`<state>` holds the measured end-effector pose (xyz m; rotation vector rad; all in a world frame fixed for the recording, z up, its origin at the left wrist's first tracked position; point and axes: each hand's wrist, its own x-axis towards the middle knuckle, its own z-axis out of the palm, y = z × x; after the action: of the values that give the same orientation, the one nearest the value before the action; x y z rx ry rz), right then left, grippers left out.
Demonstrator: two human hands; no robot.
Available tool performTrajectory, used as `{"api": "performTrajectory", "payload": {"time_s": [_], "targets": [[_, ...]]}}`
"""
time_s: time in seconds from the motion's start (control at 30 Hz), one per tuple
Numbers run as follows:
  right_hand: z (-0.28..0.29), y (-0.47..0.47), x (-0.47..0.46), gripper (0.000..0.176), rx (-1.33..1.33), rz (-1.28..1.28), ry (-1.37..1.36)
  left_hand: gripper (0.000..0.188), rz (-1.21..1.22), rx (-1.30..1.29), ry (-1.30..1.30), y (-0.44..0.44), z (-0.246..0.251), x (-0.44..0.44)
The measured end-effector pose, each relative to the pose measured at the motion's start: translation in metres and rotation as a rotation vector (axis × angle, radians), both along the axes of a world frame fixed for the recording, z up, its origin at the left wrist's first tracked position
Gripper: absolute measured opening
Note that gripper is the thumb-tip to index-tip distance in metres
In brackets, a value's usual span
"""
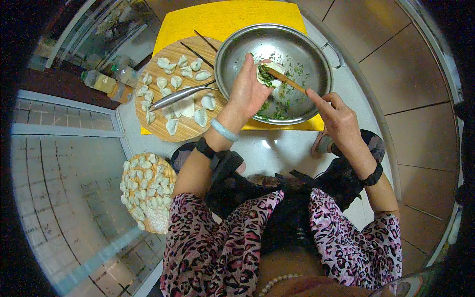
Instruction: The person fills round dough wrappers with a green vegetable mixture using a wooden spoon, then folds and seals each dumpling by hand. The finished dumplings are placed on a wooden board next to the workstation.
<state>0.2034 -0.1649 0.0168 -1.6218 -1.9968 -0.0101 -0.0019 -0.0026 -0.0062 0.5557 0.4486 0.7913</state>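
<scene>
My left hand holds a round dough wrapper in its palm and fingers, over the stainless-steel pan. Chopped green filling lies on the wrapper. In my right hand is a slim wooden utensil, its tip against the filling. More chopped greens are scattered over the pan's bottom and wall. The pan's long metal handle reaches left above a round wooden board. On that board sit several folded dumplings and, partly under the handle, flat wrappers.
Two dark chopsticks rest on the board. A yellow stool-like surface supports pan and board. Lower left, a second round board carries many dumplings. Plastic bottles stand at left, near a glass sliding door.
</scene>
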Motion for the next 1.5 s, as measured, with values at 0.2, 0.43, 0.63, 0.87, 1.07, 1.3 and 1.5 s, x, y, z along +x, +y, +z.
{"api": "performTrajectory", "payload": {"time_s": [0.2,0.43,0.63,0.87,1.07,1.3,1.5], "targets": [[0.018,-0.013,0.007,0.066,0.011,-0.005,-0.056,0.064,-0.005,-0.020,0.014,0.004,-0.002,-0.004],[0.018,-0.005,0.005,0.060,-0.048,0.063,-0.113,0.073,0.003,-0.010,0.060,0.004,-0.009,-0.001],[0.004,-0.005,0.022,0.046,-0.150,-0.084,0.059,0.068,0.108,0.007,0.046,0.008,-0.008,-0.007],[-0.020,0.017,0.018,0.031,-0.204,0.009,-0.107,0.070,0.082,0.033,0.034,0.008,0.000,-0.005],[-0.010,0.033,0.032,0.033,-0.158,-0.051,-0.112,0.073,0.152,0.022,0.061,0.014,0.007,-0.012],[0.006,0.050,0.048,0.031,-0.300,0.217,-0.218,0.071,0.186,0.076,0.038,0.020,0.020,-0.023],[0.033,0.041,0.069,0.025,-0.346,0.108,-0.124,0.069,0.217,0.141,0.034,0.019,0.021,-0.028]]}}
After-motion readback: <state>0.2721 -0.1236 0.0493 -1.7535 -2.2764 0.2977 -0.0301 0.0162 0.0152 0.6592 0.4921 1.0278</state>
